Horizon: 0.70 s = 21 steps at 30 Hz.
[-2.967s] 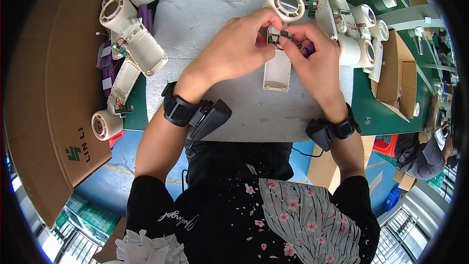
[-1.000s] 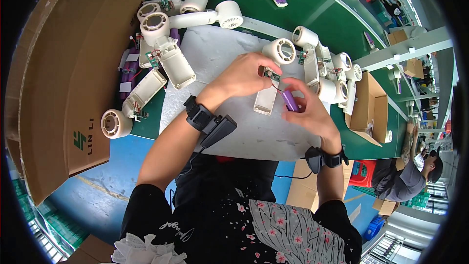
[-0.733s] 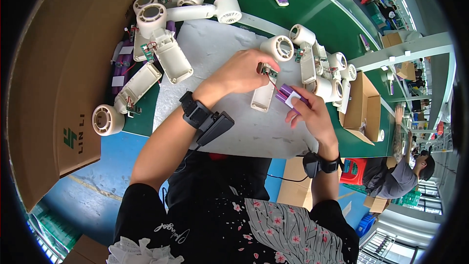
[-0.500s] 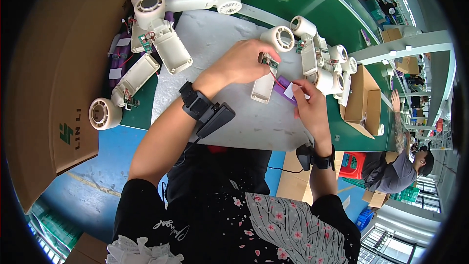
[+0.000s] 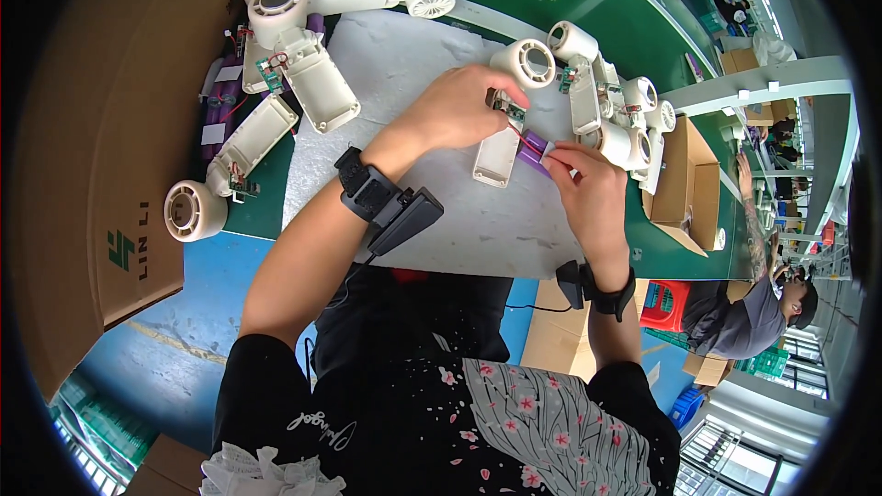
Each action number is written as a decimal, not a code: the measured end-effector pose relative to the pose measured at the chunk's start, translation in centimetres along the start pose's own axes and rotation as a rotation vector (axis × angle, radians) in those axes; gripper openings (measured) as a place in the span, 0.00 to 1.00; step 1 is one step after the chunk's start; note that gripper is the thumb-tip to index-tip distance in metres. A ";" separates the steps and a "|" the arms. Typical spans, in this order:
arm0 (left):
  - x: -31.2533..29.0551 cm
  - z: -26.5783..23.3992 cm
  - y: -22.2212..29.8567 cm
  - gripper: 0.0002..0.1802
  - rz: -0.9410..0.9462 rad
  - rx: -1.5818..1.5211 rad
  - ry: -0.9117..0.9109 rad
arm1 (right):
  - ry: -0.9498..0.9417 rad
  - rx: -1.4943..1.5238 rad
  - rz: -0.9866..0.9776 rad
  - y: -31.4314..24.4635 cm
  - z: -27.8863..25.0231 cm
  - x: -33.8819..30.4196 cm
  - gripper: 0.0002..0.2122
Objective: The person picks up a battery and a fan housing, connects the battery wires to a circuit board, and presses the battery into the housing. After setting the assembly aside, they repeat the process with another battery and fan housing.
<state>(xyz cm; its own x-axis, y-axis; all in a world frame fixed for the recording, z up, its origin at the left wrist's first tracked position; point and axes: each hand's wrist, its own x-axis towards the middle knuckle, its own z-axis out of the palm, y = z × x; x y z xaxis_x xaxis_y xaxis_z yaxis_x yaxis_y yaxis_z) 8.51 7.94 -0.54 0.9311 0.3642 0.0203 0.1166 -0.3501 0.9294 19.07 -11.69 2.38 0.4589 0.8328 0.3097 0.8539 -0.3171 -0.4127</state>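
Observation:
An opened white handheld fan lies on the pale foam sheet, its round head away from me and its hollow handle shell toward me. My left hand is closed on the fan at the neck, thumb and fingers around the small green circuit board. A red wire runs from the board to a purple battery pack beside the handle. My right hand pinches a white label at the pack's near end; its fingertips partly cover both.
More opened white fans with boards and wires are piled at left and right. Purple batteries lie by the left pile. A tall carton stands left; a small open box sits right. A co-worker is farther right.
My right hand has drawn in, and its fingertips now pinch the white label, which shows less than before. The left hand keeps its hold on the fan. The view has shifted slightly.

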 end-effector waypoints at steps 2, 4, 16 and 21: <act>0.0 0.0 0.1 0.16 -0.016 -0.002 -0.001 | -0.025 -0.029 -0.012 0.0 -0.4 0.4 0.06; 0.0 -0.1 0.3 0.16 -0.013 0.014 0.015 | -0.109 -0.034 -0.042 -0.1 -0.8 1.0 0.06; 0.0 0.4 0.4 0.16 -0.006 0.036 0.056 | -0.192 -0.143 -0.125 -1.3 -0.9 1.8 0.03; -0.1 0.2 0.7 0.15 -0.038 0.051 0.041 | -0.194 -0.183 -0.166 -1.3 -0.8 1.9 0.03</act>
<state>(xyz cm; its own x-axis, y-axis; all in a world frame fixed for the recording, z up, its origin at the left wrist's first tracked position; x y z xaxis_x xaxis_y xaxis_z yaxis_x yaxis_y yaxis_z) 8.59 7.52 0.02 0.9108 0.4129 0.0018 0.1700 -0.3788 0.9097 19.04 -10.06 4.20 0.2694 0.9454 0.1833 0.9512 -0.2315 -0.2040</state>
